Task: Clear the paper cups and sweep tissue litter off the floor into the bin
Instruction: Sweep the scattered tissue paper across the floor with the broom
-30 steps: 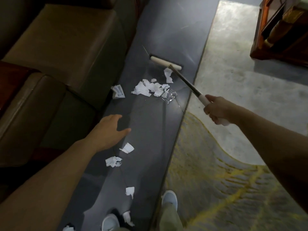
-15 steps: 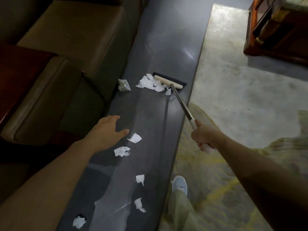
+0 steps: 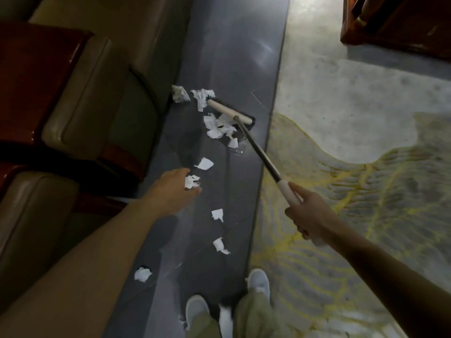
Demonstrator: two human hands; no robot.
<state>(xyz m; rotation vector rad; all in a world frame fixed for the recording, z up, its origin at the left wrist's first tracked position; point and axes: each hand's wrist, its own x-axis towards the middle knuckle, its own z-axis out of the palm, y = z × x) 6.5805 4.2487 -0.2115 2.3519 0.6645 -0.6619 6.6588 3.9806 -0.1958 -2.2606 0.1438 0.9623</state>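
My right hand (image 3: 308,215) grips the white end of a broom handle (image 3: 261,152). The broom's pale head (image 3: 229,111) lies on the dark tiled floor strip (image 3: 227,54) with a heap of torn white tissue (image 3: 218,126) against it. A crumpled tissue (image 3: 180,93) sits by the sofa base. More scraps trail toward my feet: one (image 3: 204,164), another (image 3: 217,214), a third (image 3: 220,245) and a lump (image 3: 142,274). My left hand (image 3: 172,190) hovers with relaxed fingers over the floor, beside a scrap (image 3: 191,181), holding nothing. No paper cups or bin are in view.
A beige sofa with dark red wooden arms (image 3: 73,98) lines the left edge. A pale rug with yellow pattern (image 3: 353,191) covers the floor on the right. A reddish wooden piece of furniture (image 3: 400,23) stands at top right. My two light shoes (image 3: 258,280) stand at the bottom.
The broom head has been pulled toward me along the dark strip, dragging the tissue heap with it. My right hand drew back. The left hand stayed open above the floor.
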